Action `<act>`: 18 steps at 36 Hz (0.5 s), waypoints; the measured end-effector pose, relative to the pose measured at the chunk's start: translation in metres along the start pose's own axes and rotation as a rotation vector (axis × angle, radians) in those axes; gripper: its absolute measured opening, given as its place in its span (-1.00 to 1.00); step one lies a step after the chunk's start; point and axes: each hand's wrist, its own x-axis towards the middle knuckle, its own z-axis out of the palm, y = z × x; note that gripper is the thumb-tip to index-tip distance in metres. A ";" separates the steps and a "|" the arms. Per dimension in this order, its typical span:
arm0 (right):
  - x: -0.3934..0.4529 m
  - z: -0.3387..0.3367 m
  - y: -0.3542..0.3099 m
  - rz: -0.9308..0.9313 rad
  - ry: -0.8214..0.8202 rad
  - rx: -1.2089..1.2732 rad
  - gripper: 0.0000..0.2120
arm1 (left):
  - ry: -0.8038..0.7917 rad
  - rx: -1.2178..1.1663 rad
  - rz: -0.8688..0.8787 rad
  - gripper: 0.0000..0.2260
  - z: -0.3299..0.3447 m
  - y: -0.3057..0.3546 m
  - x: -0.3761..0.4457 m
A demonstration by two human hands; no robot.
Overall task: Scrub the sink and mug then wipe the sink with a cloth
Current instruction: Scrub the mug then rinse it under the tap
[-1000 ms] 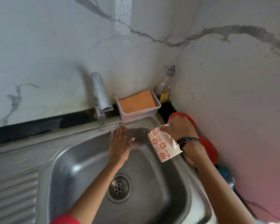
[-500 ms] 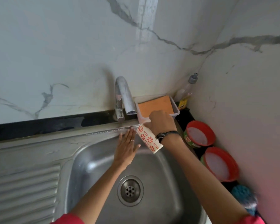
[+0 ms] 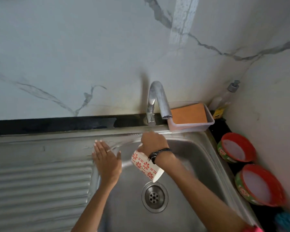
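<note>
To the left of the left hand runs the ribbed draining board [image 3: 40, 186] of the steel sink [image 3: 197, 158]. The left hand [image 3: 106, 162] lies palm-down, fingers straight and pressed together with the thumb set apart, resting flat on the sink's upper left corner where the board meets the basin wall. A thin ring shows on one finger. Its forearm rises from the bottom edge, slanting up toward the hand.

Just right of that hand, without touching it, is the mug [image 3: 146, 165], white with a red flower pattern and short red dashes; no writing can be read on it. It is tipped, its open mouth facing down and right over the basin, above the drain [image 3: 154, 197]. The right hand [image 3: 153, 142] holds it by the base end, fingers curled round it, the back of the hand turned to the camera. A dark band circles that wrist, and the forearm crosses the basin from the lower right.

Above the right hand stands the tap [image 3: 157, 99], its spout bent toward a clear tray [image 3: 191, 125] holding an orange cloth [image 3: 189, 113]. Further right, in the corner, stands a bottle [image 3: 224, 101] with a yellow label too blurred to read. Right of the sink sit two red-rimmed tubs [image 3: 236, 148] with green printed sides; the lettering is not legible.
</note>
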 end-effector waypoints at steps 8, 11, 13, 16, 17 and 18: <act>0.023 -0.009 -0.013 -0.041 0.151 -0.040 -0.79 | -0.111 0.027 0.217 -0.35 -0.001 0.007 0.012; 0.012 -0.001 0.010 0.003 0.173 -0.040 -0.79 | -0.202 0.025 0.398 -0.37 0.005 0.022 0.008; 0.002 0.003 0.029 0.049 0.152 -0.019 -0.75 | -0.236 -0.021 0.466 -0.42 0.006 0.034 0.004; -0.013 0.009 0.056 0.107 0.092 -0.020 -0.64 | -0.244 -0.226 0.503 -0.49 0.000 0.058 0.000; -0.017 0.012 0.063 0.126 0.071 -0.013 -0.62 | -0.255 -0.307 0.496 -0.51 -0.002 0.067 0.001; -0.021 0.015 0.068 0.143 0.055 0.003 -0.61 | -0.269 -0.400 0.460 -0.52 -0.007 0.077 0.001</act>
